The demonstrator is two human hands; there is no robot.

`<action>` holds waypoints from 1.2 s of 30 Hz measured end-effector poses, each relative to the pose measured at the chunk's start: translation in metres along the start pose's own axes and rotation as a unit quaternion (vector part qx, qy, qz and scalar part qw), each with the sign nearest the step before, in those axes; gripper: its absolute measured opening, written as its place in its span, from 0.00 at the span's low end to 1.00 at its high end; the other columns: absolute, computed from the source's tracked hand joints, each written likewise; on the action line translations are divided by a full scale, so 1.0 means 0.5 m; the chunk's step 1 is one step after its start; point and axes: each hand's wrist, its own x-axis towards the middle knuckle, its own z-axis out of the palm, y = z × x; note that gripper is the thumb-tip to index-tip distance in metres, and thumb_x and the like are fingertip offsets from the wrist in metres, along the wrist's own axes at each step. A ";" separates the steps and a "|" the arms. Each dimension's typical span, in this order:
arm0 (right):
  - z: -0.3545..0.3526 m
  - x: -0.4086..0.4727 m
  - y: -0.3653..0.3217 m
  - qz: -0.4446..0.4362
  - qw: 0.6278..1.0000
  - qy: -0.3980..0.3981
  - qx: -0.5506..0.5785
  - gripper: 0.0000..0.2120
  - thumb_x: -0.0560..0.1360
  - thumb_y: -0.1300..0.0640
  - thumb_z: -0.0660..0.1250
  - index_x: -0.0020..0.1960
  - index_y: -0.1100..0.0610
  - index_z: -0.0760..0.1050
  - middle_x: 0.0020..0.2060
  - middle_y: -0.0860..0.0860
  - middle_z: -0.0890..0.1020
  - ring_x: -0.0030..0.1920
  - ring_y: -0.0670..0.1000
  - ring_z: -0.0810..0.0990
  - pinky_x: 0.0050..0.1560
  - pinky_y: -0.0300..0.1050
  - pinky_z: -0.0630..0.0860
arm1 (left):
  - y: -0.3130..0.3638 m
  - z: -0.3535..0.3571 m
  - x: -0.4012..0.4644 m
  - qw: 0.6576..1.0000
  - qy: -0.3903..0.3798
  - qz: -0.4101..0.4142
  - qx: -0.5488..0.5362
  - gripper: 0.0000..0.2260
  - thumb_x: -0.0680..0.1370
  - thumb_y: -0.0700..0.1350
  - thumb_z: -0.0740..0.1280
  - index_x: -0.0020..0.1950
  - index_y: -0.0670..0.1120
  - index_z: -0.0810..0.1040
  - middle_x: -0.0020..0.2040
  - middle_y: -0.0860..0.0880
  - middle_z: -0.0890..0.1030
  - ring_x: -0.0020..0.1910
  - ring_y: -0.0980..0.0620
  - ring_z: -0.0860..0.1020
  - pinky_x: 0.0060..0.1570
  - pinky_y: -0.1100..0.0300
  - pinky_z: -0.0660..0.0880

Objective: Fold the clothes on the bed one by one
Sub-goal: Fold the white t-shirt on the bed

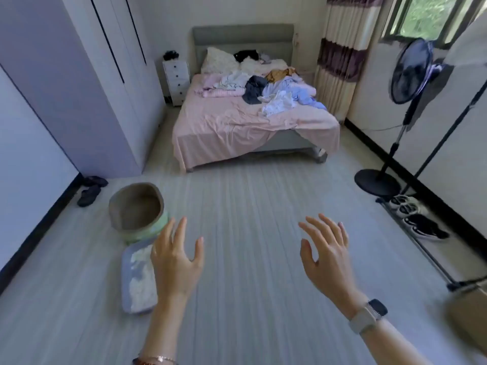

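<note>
A bed (226,127) with a pink sheet stands at the far end of the room. On it lies a loose heap of clothes (279,90): white, dark grey, light blue and mustard pieces, with a black one (246,55) near the pillows. My left hand (176,256) and my right hand (326,256) are raised in front of me over the floor, fingers spread and holding nothing. Both are far from the bed. A watch sits on my right wrist.
A tall wardrobe (87,83) lines the left wall. A round basket (137,209) and a flat tray (138,280) lie on the floor by my left hand. A standing fan (411,75), a shoe rack (419,219) and a cardboard box (469,314) stand at the right. Slippers (89,191) lie at left.
</note>
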 end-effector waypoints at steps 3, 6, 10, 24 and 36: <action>0.070 -0.048 0.054 0.051 0.997 -0.058 -0.014 0.15 0.75 0.57 0.62 0.58 0.60 0.77 0.57 0.57 0.79 0.64 0.61 0.72 0.64 0.63 0.66 | -0.060 0.071 -0.033 0.997 -0.053 -0.049 0.017 0.25 0.73 0.51 0.61 0.61 0.34 0.75 0.61 0.35 0.76 0.62 0.36 0.74 0.60 0.43 0.70; 0.135 -0.083 0.122 0.139 0.963 -0.230 -0.014 0.18 0.78 0.54 0.60 0.67 0.56 0.70 0.65 0.53 0.74 0.69 0.55 0.66 0.67 0.53 0.62 | -0.125 0.149 -0.065 0.978 -0.175 -0.115 0.018 0.21 0.76 0.45 0.66 0.66 0.38 0.72 0.65 0.39 0.74 0.65 0.40 0.71 0.64 0.49 0.66; 0.229 -0.043 0.228 0.193 0.923 -0.331 -0.029 0.19 0.79 0.52 0.57 0.69 0.53 0.67 0.66 0.50 0.73 0.67 0.51 0.67 0.64 0.48 0.66 | -0.183 0.275 -0.051 0.935 -0.324 -0.124 0.068 0.22 0.77 0.47 0.65 0.70 0.42 0.68 0.67 0.45 0.71 0.67 0.45 0.68 0.64 0.54 0.63; 0.504 0.528 0.523 0.204 0.863 -0.461 -0.044 0.18 0.80 0.51 0.53 0.69 0.51 0.67 0.66 0.49 0.73 0.66 0.51 0.70 0.62 0.46 0.67 | -0.093 0.774 0.517 0.882 -0.450 -0.044 0.133 0.18 0.80 0.50 0.57 0.69 0.48 0.68 0.67 0.49 0.72 0.64 0.48 0.71 0.59 0.55 0.66; 0.826 1.064 0.682 0.214 0.853 -0.473 -0.052 0.18 0.80 0.51 0.52 0.69 0.51 0.67 0.66 0.49 0.72 0.66 0.50 0.70 0.64 0.46 0.65 | -0.250 1.100 1.005 0.874 -0.443 -0.103 0.169 0.16 0.80 0.49 0.56 0.66 0.48 0.71 0.63 0.51 0.75 0.61 0.49 0.73 0.54 0.57 0.68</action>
